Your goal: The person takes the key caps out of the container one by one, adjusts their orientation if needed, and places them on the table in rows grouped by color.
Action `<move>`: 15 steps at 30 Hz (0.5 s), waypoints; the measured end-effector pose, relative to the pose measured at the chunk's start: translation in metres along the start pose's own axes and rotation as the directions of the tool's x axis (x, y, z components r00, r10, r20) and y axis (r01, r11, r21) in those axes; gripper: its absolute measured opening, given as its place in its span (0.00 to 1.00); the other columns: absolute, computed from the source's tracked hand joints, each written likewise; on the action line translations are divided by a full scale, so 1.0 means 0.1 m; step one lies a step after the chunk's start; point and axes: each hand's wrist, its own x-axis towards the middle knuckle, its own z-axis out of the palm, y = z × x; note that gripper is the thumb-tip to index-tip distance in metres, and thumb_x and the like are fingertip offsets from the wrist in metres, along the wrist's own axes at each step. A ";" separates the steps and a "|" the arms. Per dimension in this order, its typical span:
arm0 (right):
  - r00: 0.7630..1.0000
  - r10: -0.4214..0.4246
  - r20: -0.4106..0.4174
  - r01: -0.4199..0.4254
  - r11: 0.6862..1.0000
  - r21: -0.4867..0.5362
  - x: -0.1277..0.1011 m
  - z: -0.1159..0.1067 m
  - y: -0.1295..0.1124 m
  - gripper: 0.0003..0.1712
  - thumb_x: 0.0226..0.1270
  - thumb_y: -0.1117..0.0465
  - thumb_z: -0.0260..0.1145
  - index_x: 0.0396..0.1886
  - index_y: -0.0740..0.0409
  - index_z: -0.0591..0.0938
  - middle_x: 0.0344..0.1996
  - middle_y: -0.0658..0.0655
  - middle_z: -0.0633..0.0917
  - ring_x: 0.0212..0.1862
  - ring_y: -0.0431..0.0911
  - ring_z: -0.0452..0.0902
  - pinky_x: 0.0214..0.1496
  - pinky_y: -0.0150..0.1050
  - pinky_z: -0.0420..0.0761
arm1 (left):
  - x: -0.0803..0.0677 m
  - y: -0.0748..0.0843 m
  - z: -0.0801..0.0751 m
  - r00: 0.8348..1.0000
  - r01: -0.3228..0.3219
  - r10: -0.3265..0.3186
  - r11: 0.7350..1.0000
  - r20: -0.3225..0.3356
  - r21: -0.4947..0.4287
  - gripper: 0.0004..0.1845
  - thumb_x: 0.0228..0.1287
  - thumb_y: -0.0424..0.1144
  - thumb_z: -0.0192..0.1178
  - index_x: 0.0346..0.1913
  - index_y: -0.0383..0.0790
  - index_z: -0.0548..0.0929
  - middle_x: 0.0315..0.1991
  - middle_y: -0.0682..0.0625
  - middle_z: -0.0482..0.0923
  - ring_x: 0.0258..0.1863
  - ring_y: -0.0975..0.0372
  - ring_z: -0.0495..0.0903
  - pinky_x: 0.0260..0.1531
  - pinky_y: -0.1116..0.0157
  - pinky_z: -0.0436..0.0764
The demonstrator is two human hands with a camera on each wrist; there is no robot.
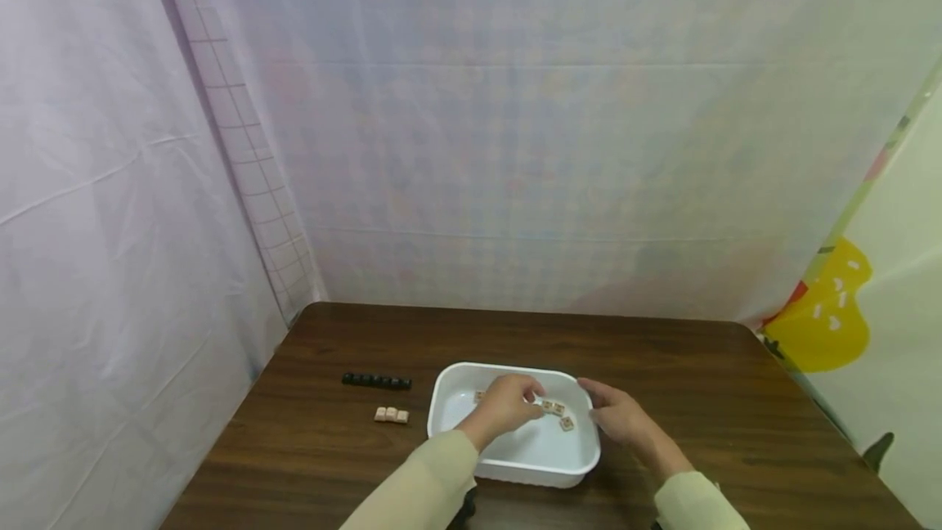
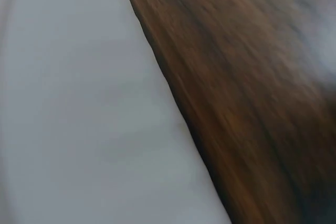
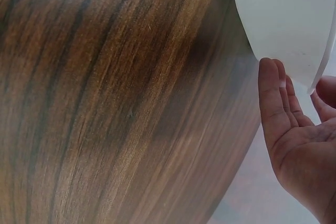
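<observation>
A white rectangular plastic basin (image 1: 540, 466) sits on the table with several small beige keycaps (image 1: 567, 424) in it. My left hand (image 1: 506, 406) reaches over the near-left rim into the basin, thumb and index finger apart beside two of the keycaps; I see nothing held between them. At the basin's right end my right hand (image 1: 621, 417) grips the wall. In the right wrist view its thumb (image 3: 326, 88) lies over the rim and its fingers (image 3: 272, 90) lie along the outside. The left wrist view shows only the basin's outer wall (image 2: 94, 103) and the table.
Left of the basin, a row of black keycaps (image 1: 377, 381) lies on the dark wooden table (image 1: 309, 464). Three beige keycaps (image 1: 392, 415) form a shorter row nearer to me. White curtains (image 1: 515, 186) hang behind the table and at its sides.
</observation>
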 end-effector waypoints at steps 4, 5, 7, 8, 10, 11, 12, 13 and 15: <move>1.000 -0.020 -0.003 0.020 1.000 0.013 -0.01 0.00 0.01 0.37 0.53 0.76 0.58 0.68 0.73 0.68 0.53 0.75 0.79 0.43 0.52 0.79 0.37 0.39 0.81 | 0.08 0.06 0.06 0.997 0.059 -0.061 0.998 0.046 0.034 0.11 0.53 0.33 0.71 0.41 0.37 0.86 0.26 0.54 0.77 0.26 0.67 0.72 0.31 0.71 0.74; 1.000 -0.021 -0.002 0.021 1.000 0.018 -0.01 0.00 0.01 0.37 0.53 0.76 0.58 0.68 0.73 0.68 0.53 0.75 0.79 0.43 0.52 0.79 0.36 0.40 0.81 | 0.09 0.05 0.08 0.996 0.067 -0.070 0.997 0.054 0.045 0.12 0.53 0.33 0.71 0.42 0.37 0.86 0.26 0.54 0.77 0.26 0.67 0.72 0.31 0.70 0.74; 1.000 -0.022 -0.004 0.022 1.000 0.022 -0.01 0.00 0.02 0.37 0.53 0.76 0.58 0.68 0.72 0.68 0.52 0.73 0.80 0.40 0.52 0.79 0.34 0.41 0.80 | 0.12 0.05 0.11 0.994 0.082 -0.086 0.995 0.065 0.058 0.14 0.53 0.33 0.71 0.44 0.37 0.86 0.27 0.53 0.79 0.26 0.65 0.74 0.31 0.69 0.75; 1.000 -0.024 -0.004 0.024 1.000 0.019 -0.01 0.00 0.02 0.37 0.54 0.76 0.59 0.68 0.72 0.68 0.51 0.73 0.80 0.39 0.51 0.79 0.34 0.41 0.80 | 0.13 0.05 0.12 0.993 0.092 -0.098 0.993 0.073 0.073 0.15 0.52 0.33 0.72 0.45 0.37 0.86 0.28 0.52 0.80 0.27 0.65 0.75 0.33 0.69 0.76; 1.000 -0.028 -0.005 0.029 1.000 0.011 0.00 0.00 0.03 0.37 0.54 0.76 0.59 0.68 0.72 0.68 0.51 0.73 0.80 0.38 0.51 0.79 0.34 0.42 0.80 | 0.14 0.05 0.14 0.989 0.107 -0.116 0.988 0.087 0.111 0.16 0.51 0.34 0.72 0.46 0.38 0.86 0.32 0.50 0.83 0.30 0.63 0.77 0.36 0.68 0.77; 1.000 -0.027 -0.007 0.027 1.000 0.010 0.00 0.00 0.03 0.37 0.53 0.76 0.59 0.68 0.72 0.69 0.51 0.72 0.80 0.39 0.51 0.79 0.34 0.42 0.80 | 0.14 0.05 0.14 0.988 0.108 -0.122 0.985 0.095 0.134 0.17 0.51 0.34 0.72 0.46 0.38 0.86 0.34 0.49 0.84 0.32 0.62 0.79 0.39 0.68 0.77; 1.000 -0.029 -0.010 0.029 1.000 0.007 0.00 0.00 0.03 0.37 0.53 0.76 0.59 0.68 0.72 0.69 0.51 0.72 0.80 0.40 0.52 0.79 0.35 0.42 0.80 | 0.14 0.04 0.15 0.987 0.109 -0.126 0.982 0.103 0.157 0.17 0.51 0.35 0.72 0.46 0.39 0.87 0.36 0.49 0.85 0.34 0.62 0.79 0.41 0.68 0.77; 0.999 -0.034 -0.007 0.034 0.999 0.001 0.00 0.00 0.03 0.37 0.53 0.76 0.59 0.67 0.72 0.69 0.52 0.73 0.80 0.41 0.52 0.79 0.37 0.42 0.80 | 0.15 0.04 0.15 0.985 0.111 -0.133 0.977 0.112 0.184 0.15 0.51 0.36 0.72 0.45 0.40 0.87 0.36 0.50 0.85 0.35 0.62 0.79 0.42 0.68 0.77; 0.999 -0.047 -0.005 0.047 0.999 -0.008 0.01 -0.01 0.03 0.37 0.53 0.76 0.59 0.67 0.73 0.69 0.53 0.74 0.80 0.45 0.54 0.78 0.39 0.40 0.80 | 0.15 0.02 0.15 0.985 0.098 -0.127 0.971 0.121 0.219 0.11 0.51 0.36 0.72 0.40 0.41 0.88 0.34 0.52 0.85 0.34 0.62 0.79 0.42 0.68 0.76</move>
